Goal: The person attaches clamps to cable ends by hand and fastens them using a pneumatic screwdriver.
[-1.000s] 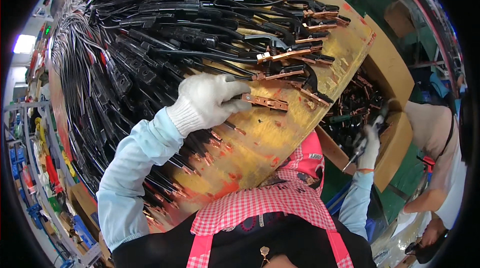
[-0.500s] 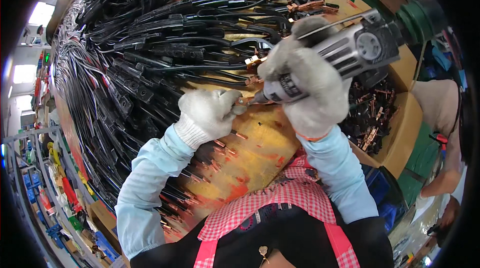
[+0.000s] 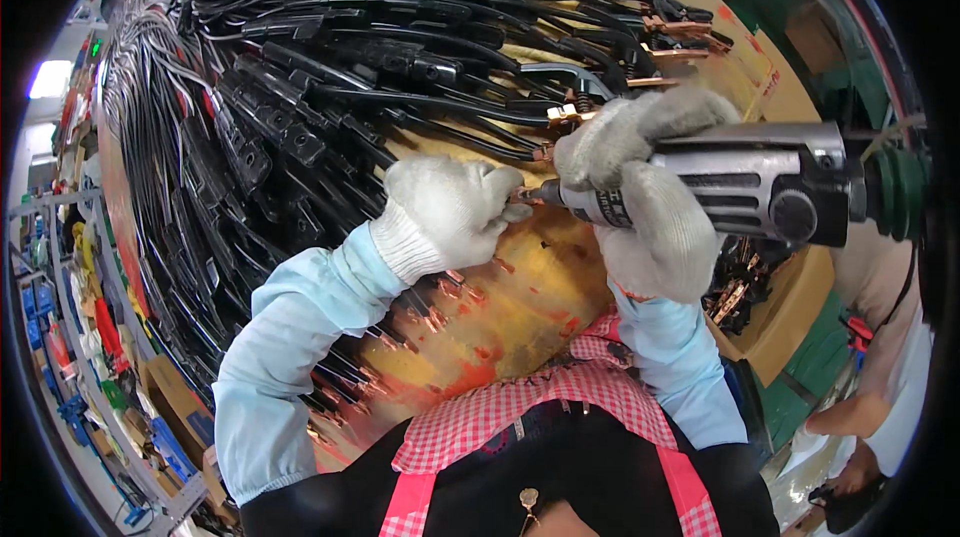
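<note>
2 gloved hands of yours meet over the counter (image 3: 545, 277); your left hand (image 3: 450, 212) pinches a small copper piece (image 3: 524, 196) between thumb and fingers, just above the counter's yellow top; your right hand (image 3: 645, 187) is wrapped around a grey power tool (image 3: 770, 182), whose narrow tip points left at that piece; whether the tip touches it, you cannot tell from this view. Black handles (image 3: 285, 137) and cables (image 3: 150, 57) lie heaped beyond and left of your left hand; copper-jawed clamps (image 3: 567, 115) lie past your right hand; bared copper wire ends (image 3: 432, 321) lie nearer your body. 1 cardboard box (image 3: 798, 312) with dark and copper-coloured parts (image 3: 738, 287) stands right of the counter, partly behind the tool.
</note>
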`<state>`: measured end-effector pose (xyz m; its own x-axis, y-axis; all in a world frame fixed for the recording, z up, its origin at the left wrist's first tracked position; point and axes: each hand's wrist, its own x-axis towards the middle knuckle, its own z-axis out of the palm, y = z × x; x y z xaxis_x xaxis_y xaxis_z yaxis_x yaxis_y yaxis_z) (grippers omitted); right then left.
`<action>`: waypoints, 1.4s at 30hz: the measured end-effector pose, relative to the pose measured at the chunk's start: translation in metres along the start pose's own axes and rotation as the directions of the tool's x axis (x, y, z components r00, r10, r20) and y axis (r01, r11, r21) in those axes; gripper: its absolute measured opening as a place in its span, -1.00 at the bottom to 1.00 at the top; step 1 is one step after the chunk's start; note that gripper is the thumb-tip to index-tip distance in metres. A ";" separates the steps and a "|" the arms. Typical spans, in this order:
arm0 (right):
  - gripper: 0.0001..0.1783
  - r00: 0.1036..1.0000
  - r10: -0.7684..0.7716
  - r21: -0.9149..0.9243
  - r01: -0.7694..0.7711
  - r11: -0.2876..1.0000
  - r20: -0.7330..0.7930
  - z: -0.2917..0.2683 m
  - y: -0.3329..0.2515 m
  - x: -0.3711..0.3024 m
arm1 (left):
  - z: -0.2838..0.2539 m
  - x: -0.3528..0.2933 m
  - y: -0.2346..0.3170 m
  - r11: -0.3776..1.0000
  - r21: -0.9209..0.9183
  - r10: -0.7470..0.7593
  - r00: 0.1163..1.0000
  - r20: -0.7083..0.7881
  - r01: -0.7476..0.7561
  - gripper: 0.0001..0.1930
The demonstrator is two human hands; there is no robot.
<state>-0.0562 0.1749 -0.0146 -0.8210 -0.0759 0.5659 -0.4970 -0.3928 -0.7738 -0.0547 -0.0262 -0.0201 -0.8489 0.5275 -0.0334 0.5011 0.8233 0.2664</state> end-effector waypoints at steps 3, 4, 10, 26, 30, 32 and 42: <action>-0.57 0.998 0.047 0.051 -0.045 0.998 -0.034 0.001 -0.002 0.006 | -0.002 0.004 0.002 1.000 0.004 -0.020 0.999 0.026 0.020 -0.78; -0.58 0.998 0.058 0.067 -0.056 0.996 -0.036 0.002 -0.003 0.007 | -0.003 0.003 0.002 1.000 -0.001 -0.024 0.999 0.030 0.024 -0.79; -0.65 0.999 0.039 0.031 -0.039 0.999 0.001 0.010 -0.008 0.008 | 0.003 -0.001 -0.004 0.997 -0.064 -0.032 0.999 0.025 0.033 -0.80; -0.63 0.641 0.574 0.266 -0.517 0.813 -0.509 -0.062 -0.061 -0.011 | 0.008 -0.010 -0.007 0.993 -0.107 0.022 0.982 -0.189 -0.043 -0.81; -0.32 0.451 0.345 -0.321 -0.871 0.372 -0.823 -0.171 -0.067 -0.087 | -0.003 0.011 0.010 0.910 -0.412 -0.188 0.837 -0.513 -0.048 -0.79; -0.20 0.322 0.251 -0.333 -0.943 -0.003 -0.913 -0.199 -0.077 -0.115 | 0.000 0.023 0.010 0.956 -0.259 -0.014 0.859 -0.512 -0.138 -0.73; -0.42 0.740 0.129 -0.689 -0.528 -0.496 -0.660 -0.239 -0.045 -0.131 | 0.031 0.096 -0.007 0.888 0.311 0.460 0.656 -0.599 -0.339 -0.55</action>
<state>0.0066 0.4215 -0.1222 -0.8573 0.4979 0.1310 0.4864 0.8667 -0.1109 -0.1347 0.0252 -0.0551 -0.4270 0.5993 0.6772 0.7850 0.6174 -0.0513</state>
